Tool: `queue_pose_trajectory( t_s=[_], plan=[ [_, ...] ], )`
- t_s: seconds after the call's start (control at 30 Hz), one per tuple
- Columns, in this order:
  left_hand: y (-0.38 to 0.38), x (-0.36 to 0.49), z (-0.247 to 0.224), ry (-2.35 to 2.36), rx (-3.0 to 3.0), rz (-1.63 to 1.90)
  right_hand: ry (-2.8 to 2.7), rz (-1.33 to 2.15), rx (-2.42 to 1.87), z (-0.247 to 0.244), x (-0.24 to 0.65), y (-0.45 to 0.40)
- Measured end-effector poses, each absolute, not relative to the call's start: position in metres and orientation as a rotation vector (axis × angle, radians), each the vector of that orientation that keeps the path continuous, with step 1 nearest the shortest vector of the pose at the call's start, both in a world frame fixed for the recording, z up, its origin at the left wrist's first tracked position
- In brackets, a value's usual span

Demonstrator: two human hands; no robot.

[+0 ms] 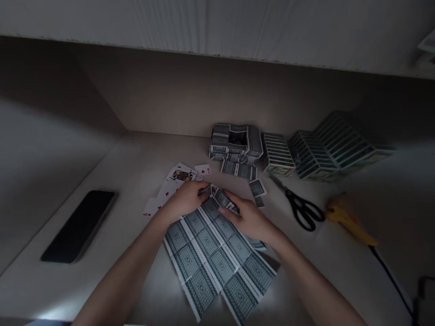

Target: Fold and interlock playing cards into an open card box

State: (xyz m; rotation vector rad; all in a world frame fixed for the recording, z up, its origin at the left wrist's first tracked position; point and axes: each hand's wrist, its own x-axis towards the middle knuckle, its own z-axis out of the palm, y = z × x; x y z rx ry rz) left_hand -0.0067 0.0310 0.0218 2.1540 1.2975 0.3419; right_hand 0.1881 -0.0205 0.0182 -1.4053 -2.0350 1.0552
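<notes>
A flat panel of joined playing cards (220, 260), patterned backs up, lies in front of me on the tabletop. Above its far edge, both hands hold a small folded piece made of cards (224, 199). My left hand (185, 199) pinches the piece's left end, and my right hand (246, 215) grips its right side with thumb and fingers. Part of the piece is hidden behind the fingers. Several face-up cards (178, 176) lie loose beside the left hand. Small cut card pieces (257, 188) rest beyond the right hand.
A boxy card structure (236, 142) stands by the back wall, with stepped card blocks (335, 145) to its right. Black-handled scissors (301, 208) and a yellow glue gun (351, 222) with a cord lie at right. A phone (79, 226) lies left. A shelf edge (217, 54) overhangs.
</notes>
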Motion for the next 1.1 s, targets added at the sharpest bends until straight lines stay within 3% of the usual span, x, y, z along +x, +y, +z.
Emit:
queue_pose_trajectory(
  t_s=[0.23,1.1],
  plan=[
    [0.039,0.004,0.023,1.261,2.229,0.287,-2.316,0.619,-1.737,0.013,0.177,0.003],
    [0.034,0.006,0.022,1.204,2.229,0.331,-2.388,0.600,-1.781,0.010,0.167,-0.004]
  ],
)
